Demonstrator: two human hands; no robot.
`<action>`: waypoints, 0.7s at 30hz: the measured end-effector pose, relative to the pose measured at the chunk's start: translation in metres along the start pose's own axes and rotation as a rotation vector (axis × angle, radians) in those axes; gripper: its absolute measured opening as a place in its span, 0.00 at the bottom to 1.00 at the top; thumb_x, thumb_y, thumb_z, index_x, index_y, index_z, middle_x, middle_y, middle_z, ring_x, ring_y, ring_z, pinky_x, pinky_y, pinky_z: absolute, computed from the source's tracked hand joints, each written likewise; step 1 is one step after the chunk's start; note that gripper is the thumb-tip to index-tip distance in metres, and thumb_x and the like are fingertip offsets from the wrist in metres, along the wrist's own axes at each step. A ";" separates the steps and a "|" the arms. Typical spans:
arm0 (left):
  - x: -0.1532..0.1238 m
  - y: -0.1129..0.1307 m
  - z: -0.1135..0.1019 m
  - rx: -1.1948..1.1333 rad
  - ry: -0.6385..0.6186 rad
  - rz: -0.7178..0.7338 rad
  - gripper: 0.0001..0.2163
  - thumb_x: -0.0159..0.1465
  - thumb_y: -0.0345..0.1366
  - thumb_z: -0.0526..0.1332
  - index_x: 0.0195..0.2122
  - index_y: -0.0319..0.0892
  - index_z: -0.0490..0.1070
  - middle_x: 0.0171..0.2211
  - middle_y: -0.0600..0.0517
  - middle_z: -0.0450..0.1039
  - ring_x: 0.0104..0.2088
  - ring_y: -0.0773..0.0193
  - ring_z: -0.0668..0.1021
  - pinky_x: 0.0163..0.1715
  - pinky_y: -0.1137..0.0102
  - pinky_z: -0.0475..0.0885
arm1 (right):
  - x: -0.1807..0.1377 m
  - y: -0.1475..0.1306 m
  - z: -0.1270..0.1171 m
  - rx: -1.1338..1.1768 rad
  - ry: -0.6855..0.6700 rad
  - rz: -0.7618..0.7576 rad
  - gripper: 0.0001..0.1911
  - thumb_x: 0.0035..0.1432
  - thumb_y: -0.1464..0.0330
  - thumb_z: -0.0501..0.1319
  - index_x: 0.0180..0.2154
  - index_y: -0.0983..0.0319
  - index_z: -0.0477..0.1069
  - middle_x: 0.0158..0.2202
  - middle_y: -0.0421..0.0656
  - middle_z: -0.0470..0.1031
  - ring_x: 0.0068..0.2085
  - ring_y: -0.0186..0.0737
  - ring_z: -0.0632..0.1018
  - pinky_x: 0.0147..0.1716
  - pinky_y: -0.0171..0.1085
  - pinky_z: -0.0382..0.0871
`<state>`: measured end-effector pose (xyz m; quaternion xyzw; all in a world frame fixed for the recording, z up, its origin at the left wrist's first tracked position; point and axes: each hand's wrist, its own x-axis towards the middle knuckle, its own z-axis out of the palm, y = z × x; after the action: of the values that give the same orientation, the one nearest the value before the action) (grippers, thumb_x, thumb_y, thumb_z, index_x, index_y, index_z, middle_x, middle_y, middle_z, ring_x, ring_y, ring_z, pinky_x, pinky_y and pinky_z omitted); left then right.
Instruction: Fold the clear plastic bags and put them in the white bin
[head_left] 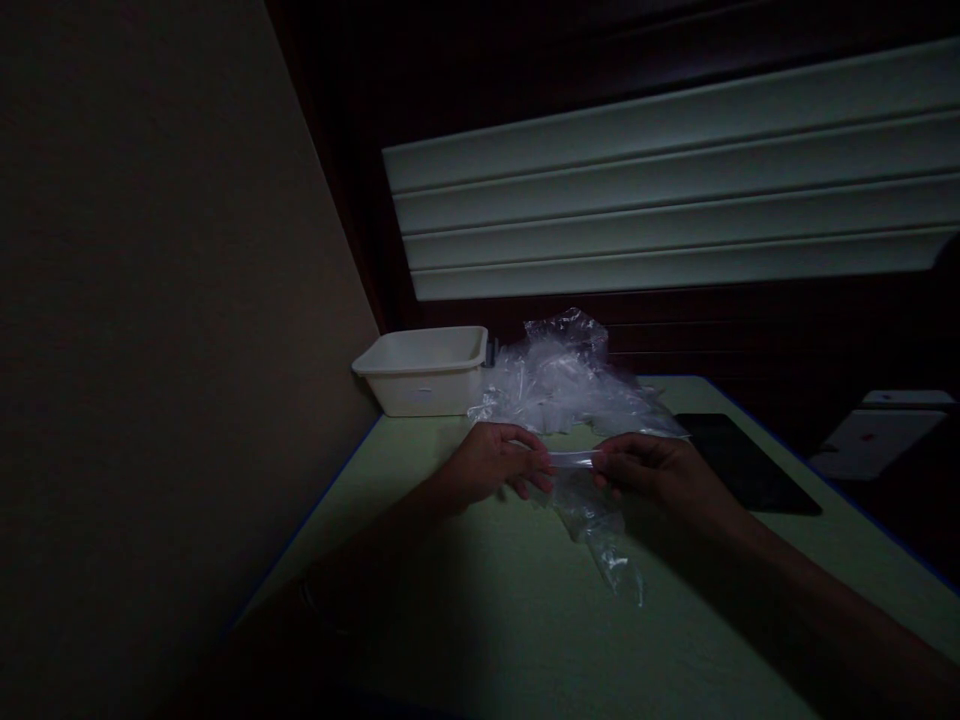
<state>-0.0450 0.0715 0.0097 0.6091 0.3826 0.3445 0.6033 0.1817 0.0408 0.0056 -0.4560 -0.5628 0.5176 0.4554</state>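
Observation:
My left hand and my right hand meet over the middle of a pale green table. Both pinch the top edge of a small clear plastic bag, one hand at each end of its strip. The bag hangs down from my fingers and trails onto the table toward me. Just behind my hands lies a heap of crumpled clear plastic bags.
A white plastic tub stands at the table's far left corner, beside the wall. A dark flat slab, perhaps a tablet, lies at the right. Slatted blinds hang behind the table. The room is dim.

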 end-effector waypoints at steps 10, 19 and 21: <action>-0.001 0.003 0.000 0.111 0.068 0.045 0.12 0.51 0.36 0.70 0.33 0.36 0.74 0.26 0.52 0.74 0.22 0.73 0.72 0.23 0.77 0.65 | -0.003 -0.008 0.004 -0.052 0.035 -0.024 0.15 0.43 0.56 0.70 0.26 0.62 0.77 0.23 0.41 0.75 0.25 0.35 0.71 0.26 0.36 0.64; -0.001 0.014 -0.002 0.175 0.079 0.026 0.04 0.52 0.29 0.66 0.29 0.37 0.73 0.22 0.54 0.72 0.20 0.73 0.70 0.23 0.77 0.66 | -0.002 -0.002 0.006 -0.005 0.041 0.028 0.17 0.43 0.58 0.71 0.33 0.62 0.77 0.27 0.43 0.78 0.27 0.38 0.75 0.29 0.38 0.68; -0.002 0.023 -0.013 0.221 0.085 0.049 0.04 0.52 0.30 0.66 0.29 0.37 0.73 0.23 0.54 0.73 0.21 0.73 0.71 0.24 0.76 0.66 | 0.000 0.002 0.006 0.027 0.019 0.045 0.17 0.45 0.59 0.70 0.36 0.62 0.76 0.30 0.46 0.80 0.30 0.40 0.78 0.33 0.39 0.70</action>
<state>-0.0561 0.0764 0.0328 0.6658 0.4286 0.3405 0.5070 0.1764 0.0397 0.0033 -0.4674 -0.5410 0.5307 0.4552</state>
